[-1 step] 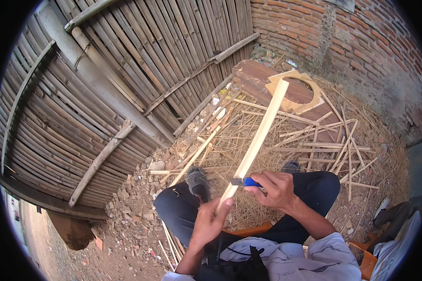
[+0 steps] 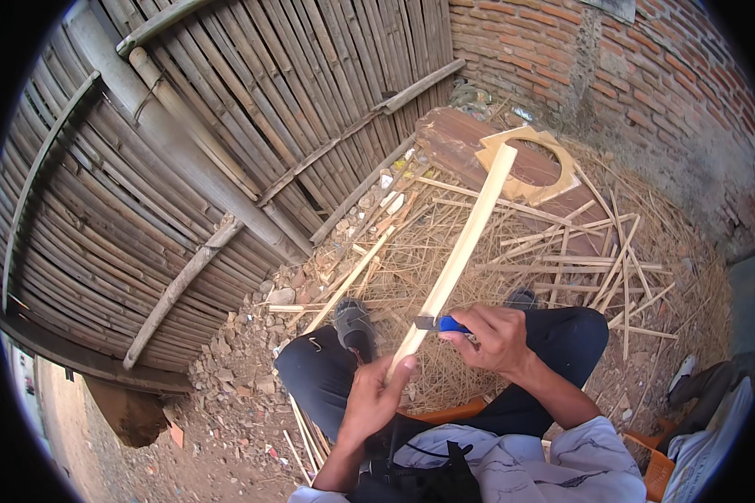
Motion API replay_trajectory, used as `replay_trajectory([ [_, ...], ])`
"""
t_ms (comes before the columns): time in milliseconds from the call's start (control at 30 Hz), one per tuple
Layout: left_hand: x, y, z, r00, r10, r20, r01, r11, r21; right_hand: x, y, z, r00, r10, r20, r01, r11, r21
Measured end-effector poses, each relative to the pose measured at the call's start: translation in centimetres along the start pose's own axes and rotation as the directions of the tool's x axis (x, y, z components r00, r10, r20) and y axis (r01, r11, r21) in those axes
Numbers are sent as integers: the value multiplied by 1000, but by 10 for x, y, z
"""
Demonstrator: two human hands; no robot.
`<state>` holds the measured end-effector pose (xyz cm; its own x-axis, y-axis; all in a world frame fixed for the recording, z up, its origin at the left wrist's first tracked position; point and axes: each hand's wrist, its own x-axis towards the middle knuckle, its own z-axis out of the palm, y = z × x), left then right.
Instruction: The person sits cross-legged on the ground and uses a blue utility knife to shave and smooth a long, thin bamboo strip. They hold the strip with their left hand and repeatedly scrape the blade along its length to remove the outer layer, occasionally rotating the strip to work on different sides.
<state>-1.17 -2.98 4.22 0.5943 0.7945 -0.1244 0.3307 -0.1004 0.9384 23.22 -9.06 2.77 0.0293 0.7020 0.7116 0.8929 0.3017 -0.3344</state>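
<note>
A long pale strip (image 2: 468,243) that looks like split bamboo slants up and away from my lap. My left hand (image 2: 373,398) is closed round its near end, thumb along the top. In my right hand (image 2: 497,339) is a utility knife with a blue handle (image 2: 453,324), gripped in curled fingers. Its flat metal blade (image 2: 425,323) lies across the strip, touching it a little beyond my left thumb. The blade's cutting edge is too small to make out.
Thin strips (image 2: 600,260) and straw-like shavings lie beyond my feet. Behind them a brown board (image 2: 449,138) bears a jagged yellowish sheet (image 2: 492,151) with a round hole. A bamboo wall (image 2: 310,109) stands left, a brick wall (image 2: 528,42) behind. Another person's leg (image 2: 696,386) shows at right.
The knife blade has turned slightly on the strip, and my right hand has shifted a touch. My left hand and the strip stay in place.
</note>
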Motion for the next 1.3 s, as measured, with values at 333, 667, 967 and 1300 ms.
replay_trajectory([
  [333,-33,-39,-33,985,-150,90,152,988,-12,44,107,-67,858,384,-341,-452,880,-149],
  [667,-5,-21,-15,997,-33,-68,36,999,36,16,24,-22,976,218,-4,-217,973,84],
  [967,6,8,13,988,104,-115,-94,992,83,-2,-16,14,996,93,13,-93,987,130],
  [1300,4,14,19,984,117,-131,-96,983,155,0,-8,5,988,146,-51,-140,986,95],
])
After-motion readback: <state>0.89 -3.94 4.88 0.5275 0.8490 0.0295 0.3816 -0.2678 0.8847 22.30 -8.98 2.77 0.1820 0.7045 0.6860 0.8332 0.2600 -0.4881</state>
